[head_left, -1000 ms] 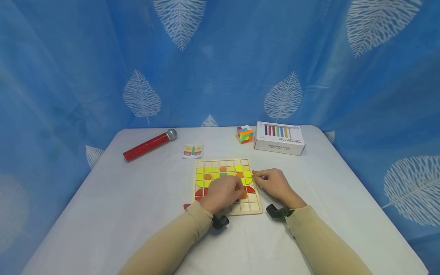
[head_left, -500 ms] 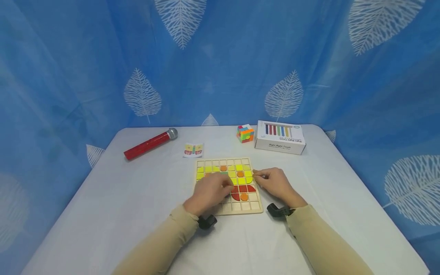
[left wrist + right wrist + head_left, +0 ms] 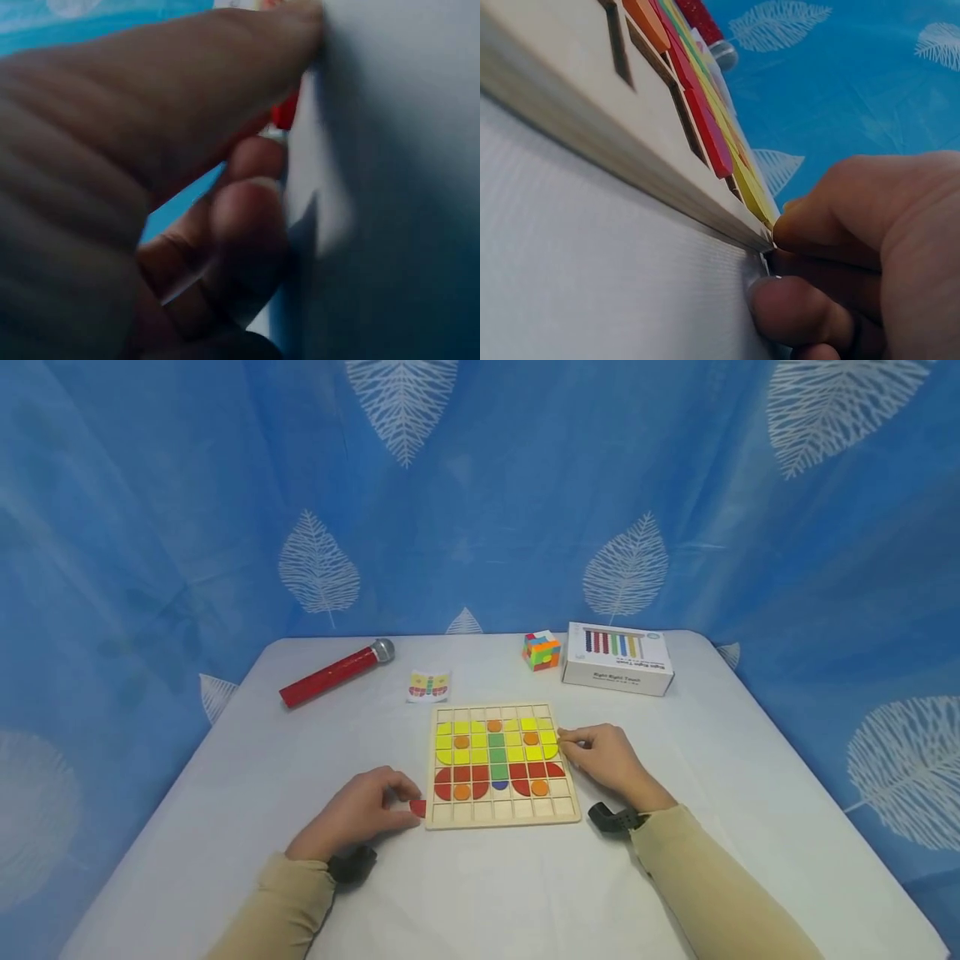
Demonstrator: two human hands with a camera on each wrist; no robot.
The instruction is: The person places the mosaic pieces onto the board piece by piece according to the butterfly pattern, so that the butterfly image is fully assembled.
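Observation:
A square wooden grid board point(image 3: 522, 811) lies on the table with yellow, red, green, orange and blue shape pieces in its cells. A loose red quarter-round piece point(image 3: 417, 808) lies against the board's lower left edge. My left hand point(image 3: 360, 810) is beside it, thumb and fingers spread apart around the piece; whether they touch it cannot be told. In the left wrist view part of the red piece point(image 3: 285, 110) shows past the thumb. My right hand point(image 3: 609, 762) pinches the board's right edge between thumb and fingers, seen closely in the right wrist view beside a yellow piece point(image 3: 752, 196).
A small pattern card point(image 3: 428, 687) lies behind the board. Farther back are a red microphone point(image 3: 333, 675) at left, a coloured puzzle cube point(image 3: 542, 651) and a white box point(image 3: 618, 659) at right. A blue leaf-print curtain point(image 3: 465, 543) hangs behind the table.
My left hand has moved from over the board's lower middle to the left, down to the loose red piece, uncovering the blue and red pieces. My right hand has stayed at the board's edge.

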